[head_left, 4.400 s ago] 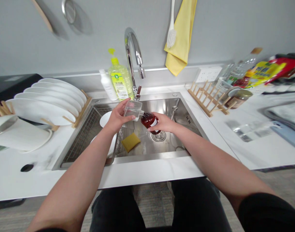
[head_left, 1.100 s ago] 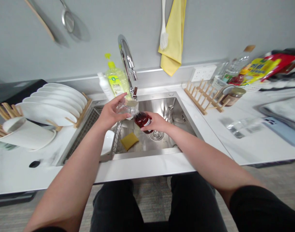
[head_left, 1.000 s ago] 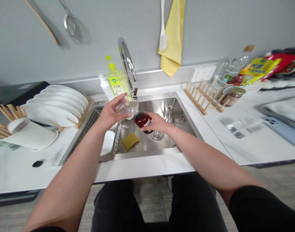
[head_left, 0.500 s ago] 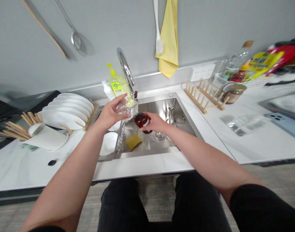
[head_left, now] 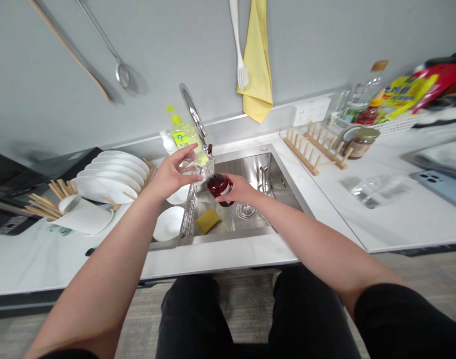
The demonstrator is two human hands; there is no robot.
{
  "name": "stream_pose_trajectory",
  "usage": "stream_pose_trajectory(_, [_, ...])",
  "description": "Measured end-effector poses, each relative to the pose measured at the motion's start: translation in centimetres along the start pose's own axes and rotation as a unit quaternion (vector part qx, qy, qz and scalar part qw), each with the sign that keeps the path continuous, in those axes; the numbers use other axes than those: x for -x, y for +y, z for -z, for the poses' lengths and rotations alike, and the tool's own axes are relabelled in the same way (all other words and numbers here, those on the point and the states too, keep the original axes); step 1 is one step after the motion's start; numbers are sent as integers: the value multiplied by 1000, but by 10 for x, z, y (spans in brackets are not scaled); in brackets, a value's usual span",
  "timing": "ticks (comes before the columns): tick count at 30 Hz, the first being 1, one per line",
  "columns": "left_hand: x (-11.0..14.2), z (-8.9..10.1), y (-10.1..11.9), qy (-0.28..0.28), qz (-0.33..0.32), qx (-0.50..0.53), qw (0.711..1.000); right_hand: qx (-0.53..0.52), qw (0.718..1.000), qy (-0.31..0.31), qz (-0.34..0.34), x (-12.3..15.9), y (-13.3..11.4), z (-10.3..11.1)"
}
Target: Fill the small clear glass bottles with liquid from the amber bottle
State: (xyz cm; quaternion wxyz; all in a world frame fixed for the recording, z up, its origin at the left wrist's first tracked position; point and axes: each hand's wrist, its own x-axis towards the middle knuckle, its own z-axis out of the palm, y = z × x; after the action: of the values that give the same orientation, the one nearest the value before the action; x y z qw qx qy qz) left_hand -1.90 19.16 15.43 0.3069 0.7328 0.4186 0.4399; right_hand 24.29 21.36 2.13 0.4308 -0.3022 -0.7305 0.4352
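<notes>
Apparently midway, we judge: left grip (head_left: 171, 173) clasping a clear container (head_left: 208, 169), right grip (head_left: 238, 190) holding a dark red bottle (head_left: 217, 185), close together over the sink (head_left: 246, 163), frame centre; neither set down, fill levels unreadable.

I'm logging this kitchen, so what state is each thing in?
Clear container: held in left hand
Red bottle: tilted, held in right hand
Sponge: lying flat
Plates: standing on edge
Front bowl: upright
Tap: no stream visible
Soap bottle: pump fitted
Brush: hanging
Towel: hanging
Jar: lidded
Phone: face down
</notes>
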Motion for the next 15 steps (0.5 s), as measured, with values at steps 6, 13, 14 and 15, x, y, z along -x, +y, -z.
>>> stream_pose_trajectory(6, [-6,0,11,-13,-14,-19,1000,-11,1000,6,9,0,1,0])
stream_pose_trajectory(13, [-11,-1,22,-19,-13,-36,999,-16,1000,10,24,-2,2,1])
stream_pose_trajectory(14, [-11,-1,23,-20,-13,-38,999,-18,999,9,26,-2,2,1])
stream_pose_trajectory(15, [-12,-1,24,-21,-13,-39,999,-19,999,10,26,-2,3,1])
